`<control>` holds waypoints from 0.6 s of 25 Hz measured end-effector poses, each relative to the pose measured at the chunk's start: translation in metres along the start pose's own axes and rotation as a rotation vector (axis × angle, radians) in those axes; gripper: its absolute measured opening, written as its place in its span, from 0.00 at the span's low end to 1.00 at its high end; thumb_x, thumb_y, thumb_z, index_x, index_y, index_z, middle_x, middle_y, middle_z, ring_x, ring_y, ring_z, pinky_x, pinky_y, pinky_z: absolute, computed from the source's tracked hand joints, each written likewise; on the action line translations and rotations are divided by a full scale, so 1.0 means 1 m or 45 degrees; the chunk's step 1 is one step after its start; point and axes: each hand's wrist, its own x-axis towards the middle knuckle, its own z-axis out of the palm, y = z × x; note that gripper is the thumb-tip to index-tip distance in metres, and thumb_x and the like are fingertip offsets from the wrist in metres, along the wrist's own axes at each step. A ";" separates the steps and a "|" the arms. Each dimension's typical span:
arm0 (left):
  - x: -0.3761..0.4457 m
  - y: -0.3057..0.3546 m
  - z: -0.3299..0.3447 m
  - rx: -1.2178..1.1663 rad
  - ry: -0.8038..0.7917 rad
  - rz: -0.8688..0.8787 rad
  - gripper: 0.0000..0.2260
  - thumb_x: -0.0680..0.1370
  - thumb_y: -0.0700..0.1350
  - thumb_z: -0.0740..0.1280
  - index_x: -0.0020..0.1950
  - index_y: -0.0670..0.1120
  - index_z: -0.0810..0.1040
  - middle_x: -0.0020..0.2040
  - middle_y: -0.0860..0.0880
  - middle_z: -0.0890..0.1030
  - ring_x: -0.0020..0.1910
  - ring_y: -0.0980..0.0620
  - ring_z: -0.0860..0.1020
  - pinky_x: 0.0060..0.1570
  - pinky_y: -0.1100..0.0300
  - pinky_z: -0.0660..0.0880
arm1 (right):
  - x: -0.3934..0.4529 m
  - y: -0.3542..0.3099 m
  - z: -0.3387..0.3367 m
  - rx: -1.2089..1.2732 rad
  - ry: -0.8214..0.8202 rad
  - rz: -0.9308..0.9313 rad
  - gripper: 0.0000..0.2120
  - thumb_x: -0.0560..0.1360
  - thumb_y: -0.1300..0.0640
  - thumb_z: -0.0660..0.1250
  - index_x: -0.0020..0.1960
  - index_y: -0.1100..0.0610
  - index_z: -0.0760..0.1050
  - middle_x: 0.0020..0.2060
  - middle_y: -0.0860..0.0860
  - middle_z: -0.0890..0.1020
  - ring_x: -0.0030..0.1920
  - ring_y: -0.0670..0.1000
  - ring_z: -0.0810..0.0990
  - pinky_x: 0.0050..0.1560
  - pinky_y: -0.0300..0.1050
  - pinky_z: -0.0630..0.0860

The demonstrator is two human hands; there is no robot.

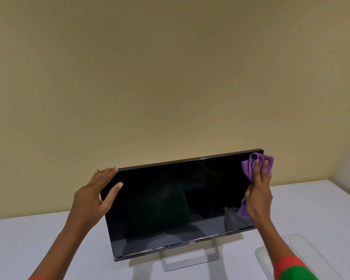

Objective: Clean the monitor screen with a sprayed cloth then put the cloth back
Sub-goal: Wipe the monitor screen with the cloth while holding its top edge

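Note:
A black monitor (pixel 178 201) with a dark, switched-off screen stands on a silver stand on the white table (pixel 28 243). My left hand (pixel 95 195) grips the monitor's upper left corner, fingers over the top edge and thumb on the screen. My right hand (pixel 260 195) presses a purple cloth (pixel 251 164) flat against the screen's upper right corner. Part of the cloth hangs out below the palm. No spray bottle is in view.
A clear plastic container (pixel 303 247) lies on the table at the lower right, partly behind my right forearm. A beige wall rises close behind the monitor. The table's right edge meets a wall corner at the far right.

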 end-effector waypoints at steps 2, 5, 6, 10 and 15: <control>0.000 -0.002 0.000 -0.003 -0.004 0.002 0.18 0.73 0.48 0.69 0.63 0.53 0.75 0.65 0.52 0.75 0.69 0.51 0.63 0.52 0.49 0.76 | -0.008 -0.010 0.007 0.065 0.016 0.052 0.41 0.71 0.77 0.55 0.77 0.50 0.50 0.78 0.48 0.48 0.77 0.62 0.48 0.51 0.61 0.75; 0.001 -0.003 0.000 0.005 -0.018 0.016 0.18 0.73 0.49 0.68 0.63 0.54 0.75 0.66 0.52 0.75 0.70 0.52 0.63 0.53 0.49 0.76 | -0.036 -0.033 0.024 0.086 0.004 -0.016 0.40 0.71 0.74 0.59 0.77 0.52 0.50 0.78 0.54 0.52 0.77 0.61 0.51 0.68 0.67 0.64; 0.001 -0.003 -0.001 0.007 -0.018 0.021 0.18 0.73 0.50 0.68 0.64 0.53 0.75 0.66 0.52 0.75 0.70 0.52 0.63 0.54 0.49 0.75 | -0.049 -0.043 0.032 0.054 -0.018 -0.065 0.42 0.70 0.73 0.61 0.77 0.52 0.48 0.78 0.55 0.52 0.77 0.61 0.51 0.72 0.66 0.59; 0.002 -0.001 -0.002 0.000 -0.028 0.008 0.18 0.74 0.50 0.68 0.64 0.52 0.75 0.66 0.52 0.75 0.70 0.51 0.64 0.59 0.48 0.73 | -0.097 -0.087 0.069 -0.255 -0.103 -0.264 0.52 0.64 0.78 0.63 0.77 0.49 0.43 0.77 0.51 0.48 0.76 0.63 0.48 0.71 0.64 0.62; 0.000 -0.001 -0.004 -0.004 -0.046 0.007 0.16 0.76 0.48 0.66 0.64 0.51 0.75 0.66 0.51 0.75 0.70 0.50 0.65 0.60 0.48 0.71 | -0.132 -0.094 0.087 -0.603 -0.154 -1.030 0.42 0.62 0.71 0.69 0.73 0.52 0.65 0.72 0.51 0.68 0.70 0.66 0.66 0.59 0.69 0.72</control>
